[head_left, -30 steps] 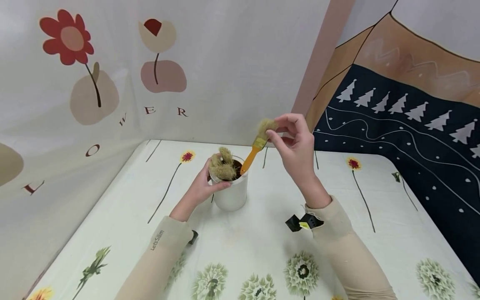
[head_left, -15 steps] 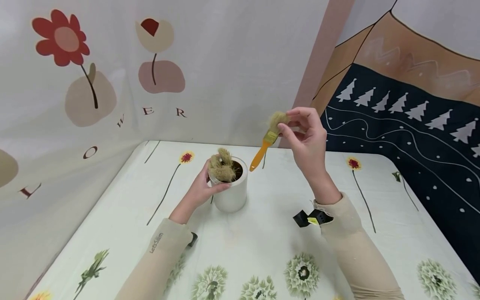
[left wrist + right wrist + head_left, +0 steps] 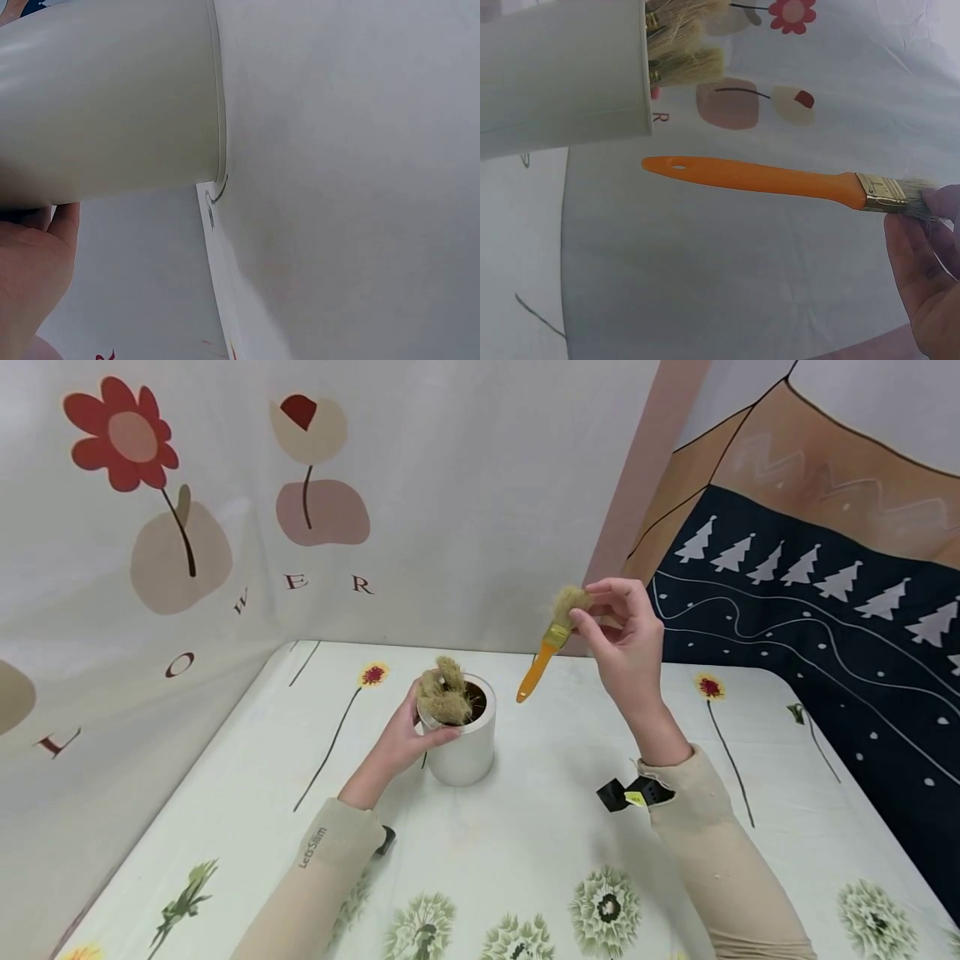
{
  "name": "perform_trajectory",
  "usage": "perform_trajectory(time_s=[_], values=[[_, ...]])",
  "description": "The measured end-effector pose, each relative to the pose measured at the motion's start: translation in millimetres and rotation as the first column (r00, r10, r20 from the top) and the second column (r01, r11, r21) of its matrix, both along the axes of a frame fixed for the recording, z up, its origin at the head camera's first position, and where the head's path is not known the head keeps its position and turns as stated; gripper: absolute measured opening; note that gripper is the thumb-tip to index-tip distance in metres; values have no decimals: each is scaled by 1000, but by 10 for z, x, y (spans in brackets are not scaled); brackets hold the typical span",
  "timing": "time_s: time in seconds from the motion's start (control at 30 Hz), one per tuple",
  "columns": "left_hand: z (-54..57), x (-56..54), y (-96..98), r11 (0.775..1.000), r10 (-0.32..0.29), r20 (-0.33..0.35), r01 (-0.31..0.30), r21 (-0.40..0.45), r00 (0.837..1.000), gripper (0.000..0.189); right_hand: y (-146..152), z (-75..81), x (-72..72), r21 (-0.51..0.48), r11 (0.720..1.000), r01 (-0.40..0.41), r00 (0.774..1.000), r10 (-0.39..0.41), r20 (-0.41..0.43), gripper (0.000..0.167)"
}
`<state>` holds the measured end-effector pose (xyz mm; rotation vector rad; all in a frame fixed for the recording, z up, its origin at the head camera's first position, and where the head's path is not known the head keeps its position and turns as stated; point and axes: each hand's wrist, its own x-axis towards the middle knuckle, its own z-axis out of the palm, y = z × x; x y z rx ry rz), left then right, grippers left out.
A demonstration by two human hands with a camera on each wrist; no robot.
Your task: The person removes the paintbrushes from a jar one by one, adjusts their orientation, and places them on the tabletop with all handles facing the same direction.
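Note:
A white cylindrical pot (image 3: 467,758) stands upright on the table, several paintbrushes (image 3: 447,703) in it with their pale bristles up above the rim. My left hand (image 3: 400,735) grips the pot's left side near the top, thumb across the front; the left wrist view shows the pot's smooth wall (image 3: 112,105) and part of that hand. To the right of the pot, in the air, my right hand (image 3: 626,635) pinches a paintbrush (image 3: 538,670) by its bristles. Its orange handle (image 3: 750,175) points down toward the pot, apart from the rim, and a metal ferrule joins handle and bristles.
The table (image 3: 525,827) wears a white cloth printed with flowers. Behind it hangs a pale curtain (image 3: 465,502) with flower prints and letters. On the right is a dark cloth (image 3: 787,610) with white tree prints.
My right hand has moved right and slightly up, lifting the paintbrush clear of the pot's rim, where its handle end was a second ago. My left hand keeps its grip on the pot.

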<state>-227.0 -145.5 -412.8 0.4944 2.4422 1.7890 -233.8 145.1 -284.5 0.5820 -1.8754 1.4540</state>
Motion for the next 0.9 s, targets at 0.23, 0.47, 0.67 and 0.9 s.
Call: perform_trajectory(time_s=[0.23,0.47,0.67,0.9], values=[[-8,4,-8,1000,-1,-6,1,6,1000,109,41,-66,-31,22,1000,21,999,-21,35,34],[-6,5,-5,1000,2,-8,-2,-2,1000,109,76,-148,-82,38,998,42,997,-45,70,33],[0,5,4,1000,-7,-26,7,12,1000,105,96,-217,-128,69,997,46,995,-52,85,33],[4,6,8,1000,-13,-30,13,23,999,106,112,-293,-164,84,996,38,993,-47,106,32]])
